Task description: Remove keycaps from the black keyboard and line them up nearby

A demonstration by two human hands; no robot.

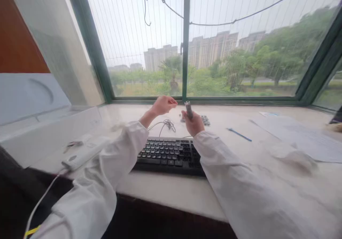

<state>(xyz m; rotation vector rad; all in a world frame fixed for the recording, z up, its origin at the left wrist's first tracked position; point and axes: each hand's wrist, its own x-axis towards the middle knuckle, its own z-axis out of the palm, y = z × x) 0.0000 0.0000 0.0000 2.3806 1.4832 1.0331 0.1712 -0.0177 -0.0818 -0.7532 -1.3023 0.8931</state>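
Note:
My right hand [193, 123] is raised over the far side of a black keyboard [169, 154] and grips a small grey cylindrical tool [188, 109] that stands upright. My left hand [163, 105] hovers just left of it with fingertips pinched together; whether something tiny sits between them is too blurred to tell. Both arms wear white sleeves. A loose pile of dark keycaps [204, 119] lies behind the right hand. The keyboard's thin cable [166, 125] is coiled on the sill beneath the left hand.
The pale window-sill counter [240, 153] runs below a large window. A white power strip [84, 154] with cord lies at left. A blue pen [239, 134], papers [299, 135] and a crumpled plastic wrap [291, 157] lie at right.

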